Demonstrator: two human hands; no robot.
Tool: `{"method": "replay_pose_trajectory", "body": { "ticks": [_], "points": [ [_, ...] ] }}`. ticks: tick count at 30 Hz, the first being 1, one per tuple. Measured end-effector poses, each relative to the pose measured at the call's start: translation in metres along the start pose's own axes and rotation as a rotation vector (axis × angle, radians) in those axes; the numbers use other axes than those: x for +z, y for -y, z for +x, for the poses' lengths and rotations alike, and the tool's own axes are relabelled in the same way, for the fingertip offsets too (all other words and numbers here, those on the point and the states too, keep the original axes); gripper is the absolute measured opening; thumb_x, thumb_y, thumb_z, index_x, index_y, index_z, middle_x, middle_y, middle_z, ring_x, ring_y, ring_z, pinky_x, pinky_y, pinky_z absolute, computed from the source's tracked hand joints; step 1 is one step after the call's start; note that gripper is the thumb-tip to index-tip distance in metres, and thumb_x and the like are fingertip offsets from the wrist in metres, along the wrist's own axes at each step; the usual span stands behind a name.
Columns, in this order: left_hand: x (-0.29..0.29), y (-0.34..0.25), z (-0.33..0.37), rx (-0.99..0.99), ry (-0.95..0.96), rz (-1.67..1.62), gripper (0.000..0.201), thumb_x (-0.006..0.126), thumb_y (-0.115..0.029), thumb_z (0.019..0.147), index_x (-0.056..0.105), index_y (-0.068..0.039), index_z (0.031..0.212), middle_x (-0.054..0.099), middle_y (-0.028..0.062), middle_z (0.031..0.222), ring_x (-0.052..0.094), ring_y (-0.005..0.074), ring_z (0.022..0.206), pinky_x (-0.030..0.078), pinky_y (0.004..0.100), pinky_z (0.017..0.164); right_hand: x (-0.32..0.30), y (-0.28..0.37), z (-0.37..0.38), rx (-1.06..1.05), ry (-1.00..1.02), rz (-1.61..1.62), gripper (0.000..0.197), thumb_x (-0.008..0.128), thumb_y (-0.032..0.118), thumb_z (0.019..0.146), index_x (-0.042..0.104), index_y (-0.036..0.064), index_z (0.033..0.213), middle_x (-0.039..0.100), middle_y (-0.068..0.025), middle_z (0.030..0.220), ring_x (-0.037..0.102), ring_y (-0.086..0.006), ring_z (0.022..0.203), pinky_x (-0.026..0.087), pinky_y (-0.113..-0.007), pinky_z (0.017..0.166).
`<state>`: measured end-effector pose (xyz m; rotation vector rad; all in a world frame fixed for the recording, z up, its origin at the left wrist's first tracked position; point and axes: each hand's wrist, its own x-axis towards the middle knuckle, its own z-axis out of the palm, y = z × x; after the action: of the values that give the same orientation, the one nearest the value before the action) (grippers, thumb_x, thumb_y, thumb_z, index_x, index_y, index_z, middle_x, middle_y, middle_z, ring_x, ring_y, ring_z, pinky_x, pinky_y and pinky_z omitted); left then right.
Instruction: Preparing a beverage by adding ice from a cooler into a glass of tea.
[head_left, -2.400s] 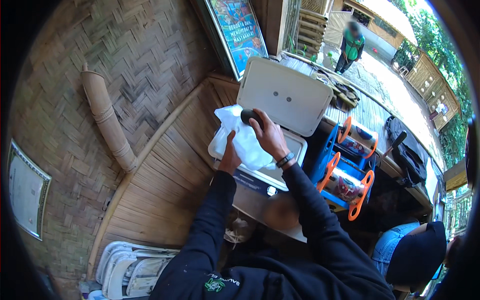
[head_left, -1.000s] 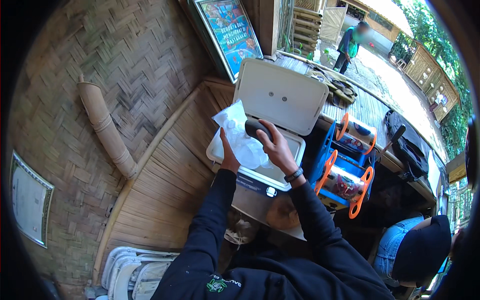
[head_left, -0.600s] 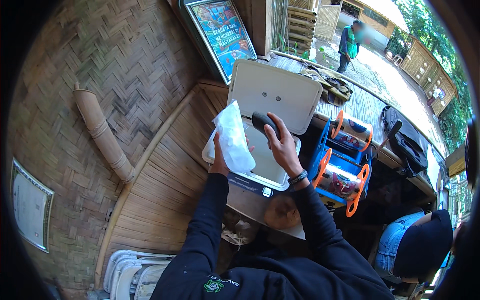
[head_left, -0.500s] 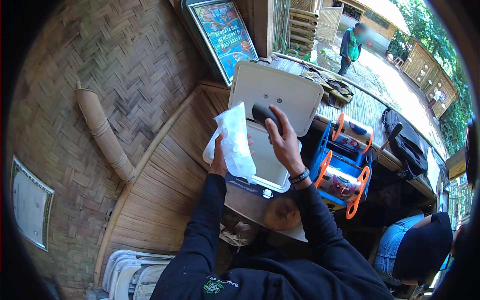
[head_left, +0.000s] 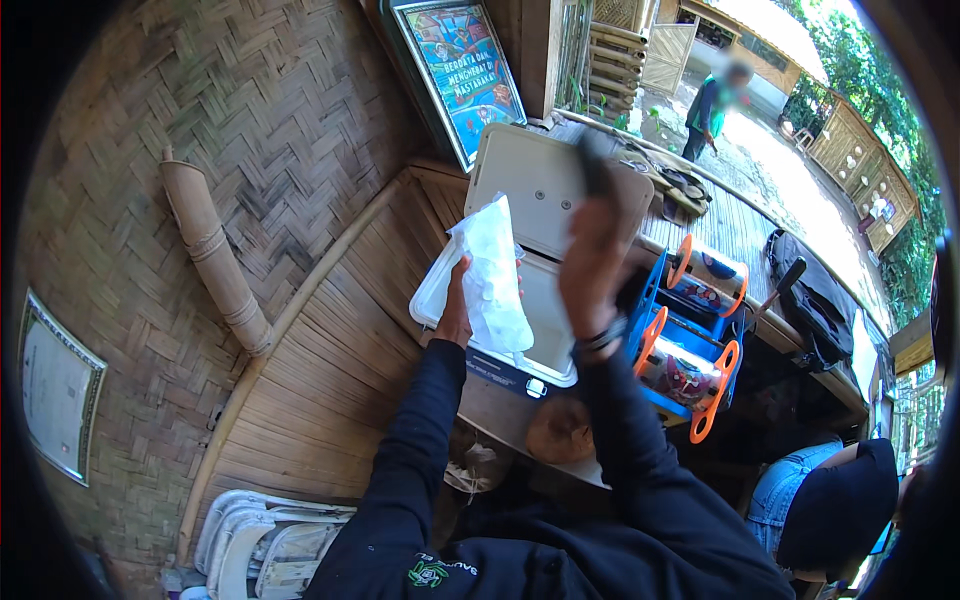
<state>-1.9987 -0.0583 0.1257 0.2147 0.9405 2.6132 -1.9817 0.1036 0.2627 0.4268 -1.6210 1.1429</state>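
In my left hand (head_left: 455, 308) is a clear plastic bag of white ice (head_left: 494, 280), its fingers wrapped round the back of it. The bag stands upright above a white cooler box (head_left: 548, 315) whose hinged lid (head_left: 515, 165) leans back open. My right hand (head_left: 592, 262), blurred by motion, is raised to the right of the bag, apart from it. It grips a dark, oblong object (head_left: 596, 168) that points upward past the lid; the blur hides its exact kind.
A blue and orange rack with clear cylinders (head_left: 690, 365) stands right of the cooler. Below is a round wooden piece (head_left: 560, 430). White stacked chairs (head_left: 245, 540) are at lower left. A bent-over person (head_left: 840, 505) is at lower right; another person (head_left: 705, 120) stands outside.
My right hand has swung up and slightly to the right with the dark object, away from the bag. My left hand still holds the bag of ice, shifted slightly right in view.
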Motion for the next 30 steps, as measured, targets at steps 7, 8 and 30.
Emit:
{"method": "replay_pose_trajectory", "body": {
  "ticks": [7, 8, 30],
  "points": [
    [-0.062, 0.026, 0.007, 0.087, -0.167, -0.075, 0.063, 0.046, -0.051, 0.093, 0.040, -0.013, 0.144, 0.054, 0.0087, 0.133, 0.054, 0.0257, 0.121, 0.045, 0.0400, 0.102, 0.043, -0.028, -0.063, 0.471, 0.869, -0.268, 0.046, 0.058, 0.036, 0.094, 0.052, 0.0085, 0.130, 0.066, -0.0250, 0.111, 0.064, -0.0469, 0.094, 0.051, -0.050, 0.086],
    [-0.058, 0.027, 0.008, 0.053, -0.188, -0.071, 0.061, 0.048, -0.049, 0.093, 0.042, -0.013, 0.141, 0.057, 0.0072, 0.129, 0.057, 0.0238, 0.116, 0.047, 0.0389, 0.097, 0.038, -0.035, -0.065, 0.473, 0.867, -0.276, 0.046, 0.058, 0.036, 0.094, 0.052, 0.0085, 0.130, 0.066, -0.0250, 0.111, 0.064, -0.0469, 0.094, 0.051, -0.050, 0.086],
    [-0.040, 0.003, -0.014, 0.138, -0.233, -0.078, 0.075, 0.047, -0.064, 0.092, 0.036, -0.013, 0.146, 0.052, 0.0120, 0.135, 0.053, 0.0299, 0.122, 0.046, 0.0496, 0.100, -0.036, 0.032, -0.073, 0.731, 0.674, 0.117, 0.047, 0.060, 0.027, 0.096, 0.047, 0.0098, 0.138, 0.066, -0.0236, 0.114, 0.066, -0.0370, 0.104, 0.051, -0.039, 0.087]
  ]
}}
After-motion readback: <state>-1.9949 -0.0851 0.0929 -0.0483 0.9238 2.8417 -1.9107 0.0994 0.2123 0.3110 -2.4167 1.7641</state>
